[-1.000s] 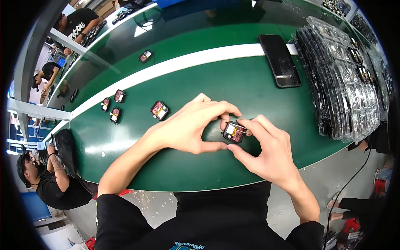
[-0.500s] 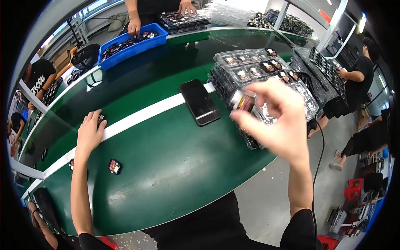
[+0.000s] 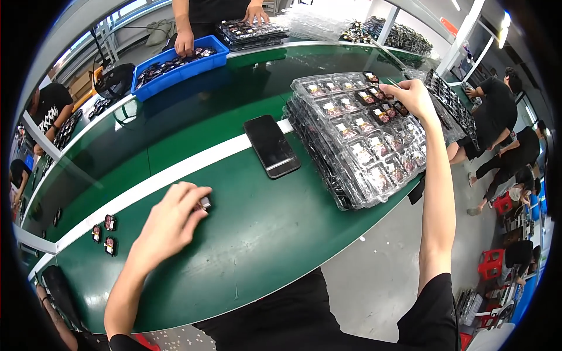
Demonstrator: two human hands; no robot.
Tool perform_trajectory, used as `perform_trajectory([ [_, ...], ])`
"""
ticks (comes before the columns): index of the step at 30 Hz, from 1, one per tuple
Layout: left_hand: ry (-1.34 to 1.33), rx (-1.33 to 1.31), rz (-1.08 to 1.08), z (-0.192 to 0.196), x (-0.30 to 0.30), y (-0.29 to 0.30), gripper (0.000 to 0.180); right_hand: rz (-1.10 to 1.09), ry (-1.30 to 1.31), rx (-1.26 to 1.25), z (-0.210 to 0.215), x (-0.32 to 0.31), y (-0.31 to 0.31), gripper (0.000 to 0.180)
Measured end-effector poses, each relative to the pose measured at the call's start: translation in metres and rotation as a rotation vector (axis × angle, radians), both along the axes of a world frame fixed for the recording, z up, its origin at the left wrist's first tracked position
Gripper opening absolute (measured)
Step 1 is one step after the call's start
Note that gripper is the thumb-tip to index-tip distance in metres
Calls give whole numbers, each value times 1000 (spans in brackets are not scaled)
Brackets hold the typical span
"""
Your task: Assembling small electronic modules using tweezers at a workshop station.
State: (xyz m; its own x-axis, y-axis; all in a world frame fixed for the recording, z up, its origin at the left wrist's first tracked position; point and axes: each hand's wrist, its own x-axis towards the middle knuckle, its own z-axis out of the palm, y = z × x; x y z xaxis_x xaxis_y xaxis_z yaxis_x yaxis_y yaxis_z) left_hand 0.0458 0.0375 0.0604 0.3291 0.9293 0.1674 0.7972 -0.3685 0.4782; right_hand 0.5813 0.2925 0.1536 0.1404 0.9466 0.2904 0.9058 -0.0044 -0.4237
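Above the near green table, my left hand (image 3: 170, 219) pinches a small dark square piece (image 3: 204, 203) between thumb and fingers. My right hand (image 3: 411, 96) reaches to the far right part of a clear plastic tray (image 3: 383, 143), its fingertips pinched close to the pockets; whatever they hold is hidden. Similar small pieces with pink and yellow faces fill tray pockets, some of them in black surrounds. The tray tops a stack of similar trays (image 3: 319, 155). Three loose pieces, one of them the upper piece (image 3: 110, 222), lie on the table left of my left hand.
A black phone (image 3: 271, 146) lies left of the stack, across a white strip (image 3: 175, 169). Beyond the green belt, another person's hand dips into a blue bin (image 3: 175, 67) of dark pieces. Red stools (image 3: 490, 264) and other people are at the right.
My right hand has moved from the stack's near left side, where it held a piece, to the tray's far right. My left hand has come nearer and rightward, now pinching a piece.
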Motion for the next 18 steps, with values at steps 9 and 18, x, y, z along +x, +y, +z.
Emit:
perform_trajectory([
  [9,99,144,-144,-30,27,-6,50,474,534,69,27,-112,-172,43],
  [18,-36,91,-130,-50,5,-18,66,758,615,-288,-98,-226,-257,23],
])
